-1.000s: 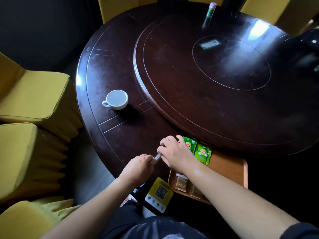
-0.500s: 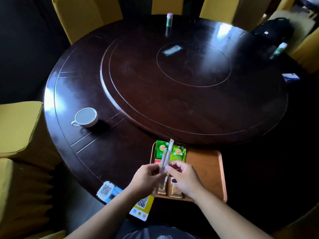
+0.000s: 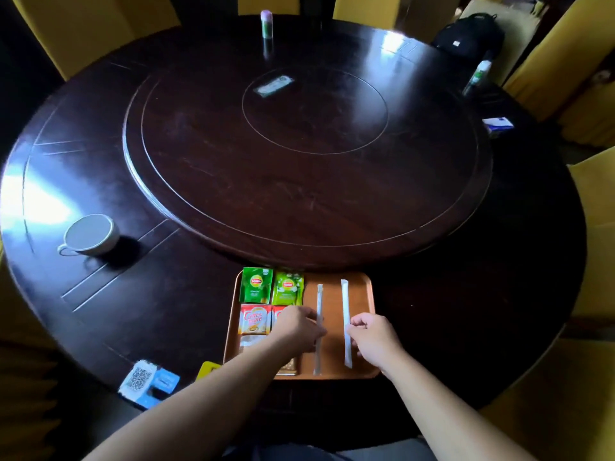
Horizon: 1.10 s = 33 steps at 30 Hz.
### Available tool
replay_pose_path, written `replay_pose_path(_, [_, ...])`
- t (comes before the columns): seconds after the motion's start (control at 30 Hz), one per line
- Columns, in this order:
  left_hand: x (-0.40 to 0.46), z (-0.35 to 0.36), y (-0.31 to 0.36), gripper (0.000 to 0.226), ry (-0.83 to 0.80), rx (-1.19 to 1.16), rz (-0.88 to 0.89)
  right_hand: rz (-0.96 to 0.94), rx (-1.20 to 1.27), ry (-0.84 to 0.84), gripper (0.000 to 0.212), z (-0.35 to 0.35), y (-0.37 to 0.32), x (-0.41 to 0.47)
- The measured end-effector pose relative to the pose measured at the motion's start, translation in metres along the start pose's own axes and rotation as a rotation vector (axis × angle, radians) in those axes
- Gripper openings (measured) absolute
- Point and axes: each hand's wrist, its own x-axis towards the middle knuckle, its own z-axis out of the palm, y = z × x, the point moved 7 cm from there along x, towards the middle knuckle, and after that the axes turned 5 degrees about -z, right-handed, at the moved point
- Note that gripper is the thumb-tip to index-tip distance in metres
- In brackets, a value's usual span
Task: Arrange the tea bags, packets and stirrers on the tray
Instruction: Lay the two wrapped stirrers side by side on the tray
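An orange-brown tray (image 3: pixel 361 284) sits at the near edge of the round dark table. On its left half lie two green tea bags (image 3: pixel 255 285), two red creamer packets (image 3: pixel 255 318) and brown packets partly hidden under my left forearm. Two wrapped stirrers lie lengthwise on the right half. My left hand (image 3: pixel 298 327) pinches the left stirrer (image 3: pixel 319 294) near its middle. My right hand (image 3: pixel 374 339) pinches the right stirrer (image 3: pixel 345 304) about two thirds down.
A white cup (image 3: pixel 90 235) stands at the table's left. A raised turntable (image 3: pixel 306 144) fills the middle, with a small bottle (image 3: pixel 266 24) at the far side. QR cards (image 3: pixel 146 382) lie at the near edge. Yellow chairs surround the table.
Both stirrers, held upright together over the tray half a second ago, now lie apart and flat on the tray's right half. My hands have spread, one on each stirrer.
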Motion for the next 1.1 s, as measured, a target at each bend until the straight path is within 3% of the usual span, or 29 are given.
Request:
replay_pose_path(0.17, [0.028, 0.011, 0.003, 0.024, 0.076, 0.088, -0.013, 0.015, -0.049, -0.009, 0.013, 0.000, 0.005, 0.012])
replay_pose_path(0.33, [0.031, 0.004, 0.009, 0.042, 0.217, 0.246, 0.068, -0.022, -0.208, 0.031, 0.003, -0.006, 0.002, 0.016])
replay_pose_path(0.4, [0.023, 0.002, 0.017, 0.046, 0.238, 0.415, 0.203, -0.101, -0.298, 0.056, 0.012, -0.009, -0.004, 0.014])
replay_pose_path(0.5, [0.007, 0.008, 0.027, 0.058, 0.222, 0.856, 0.510, -0.326, -0.460, 0.018, 0.036, -0.004, -0.016, 0.009])
replay_pose_path(0.6, [0.006, 0.018, 0.015, 0.069, 0.127, 1.101, 0.588, -0.445, -0.601, -0.091, 0.052, 0.008, -0.017, 0.006])
replay_pose_path(1.1, [0.006, 0.028, 0.007, 0.071, 0.114, 1.135, 0.604, -0.352, -0.620, -0.037, 0.050, 0.014, -0.008, 0.002])
